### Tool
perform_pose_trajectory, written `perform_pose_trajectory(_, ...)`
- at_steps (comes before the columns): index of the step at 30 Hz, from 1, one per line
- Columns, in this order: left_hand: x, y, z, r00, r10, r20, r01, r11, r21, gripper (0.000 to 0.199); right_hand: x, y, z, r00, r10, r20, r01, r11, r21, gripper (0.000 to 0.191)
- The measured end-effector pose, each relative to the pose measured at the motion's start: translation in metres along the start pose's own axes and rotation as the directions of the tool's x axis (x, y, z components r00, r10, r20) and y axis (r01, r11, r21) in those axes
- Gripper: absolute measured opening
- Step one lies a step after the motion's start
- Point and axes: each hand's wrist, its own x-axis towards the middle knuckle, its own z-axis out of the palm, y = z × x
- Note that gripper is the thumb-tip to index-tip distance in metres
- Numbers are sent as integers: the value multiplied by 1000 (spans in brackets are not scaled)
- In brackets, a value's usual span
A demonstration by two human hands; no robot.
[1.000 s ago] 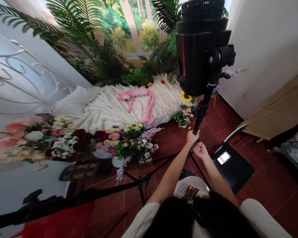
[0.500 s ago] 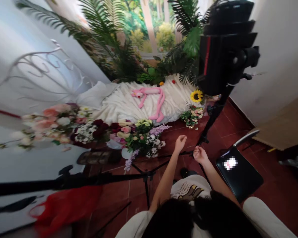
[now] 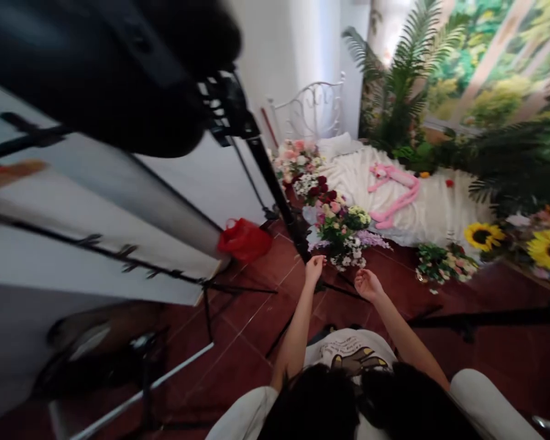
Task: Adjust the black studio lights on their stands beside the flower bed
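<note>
My left hand [image 3: 315,269] is raised in front of me with its fingers curled together. Beside it, slightly lower and to the right, my right hand [image 3: 368,285] is closed in a loose pinch. Whatever either hand may hold is too small to make out. A gap separates the two hands. Just past them lies a row of artificial flowers [image 3: 343,223] along the edge of a bed with a cream cover [image 3: 440,214]. On the cover rests a pink plush toy [image 3: 407,183] with long limbs.
Close on the left looms a large black studio light [image 3: 119,73] on a black stand [image 3: 275,177]. A red bag [image 3: 245,239] lies on the tiled floor [image 3: 252,318]. Stand legs and a silver bar [image 3: 142,391] cross the floor. Sunflowers [image 3: 483,235] and palm leaves [image 3: 407,79] are at right.
My view has swung left, so the bed and flowers now appear farther right. The large light and red bag are now ahead on the left; the black chair has left view. Both hands stay raised and closed.
</note>
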Motion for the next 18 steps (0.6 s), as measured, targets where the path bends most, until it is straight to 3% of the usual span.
perform_pose_trajectory(3,-3,3,-37,993,14,-116,-3,996,92,39,30,-7,49,993,114,12,-102,925,-365,18)
perform_pose_trajectory(5,-7,10,-54,975,64,-213,-25,983,183,38,50,-15,90,988,152,35,-99,782,-615,19)
perform_pose_trajectory(8,-9,27,-66,943,187,-276,-110,956,272,39,80,-27,156,987,129,91,30,408,-912,16)
perform_pose_trajectory(10,-9,41,-67,929,298,-218,-222,923,314,44,99,-31,196,986,115,124,111,116,-987,21)
perform_pose_trajectory(12,-7,55,-64,908,382,-170,-301,879,371,48,114,-33,227,982,149,113,128,-92,-987,23)
perform_pose_trajectory(14,-6,69,-59,897,416,-150,-316,841,439,51,124,-35,248,969,237,68,116,-194,-974,20)
perform_pose_trajectory(18,-6,89,-51,901,387,-194,-240,819,521,53,133,-44,263,899,437,-27,91,-247,-965,9)
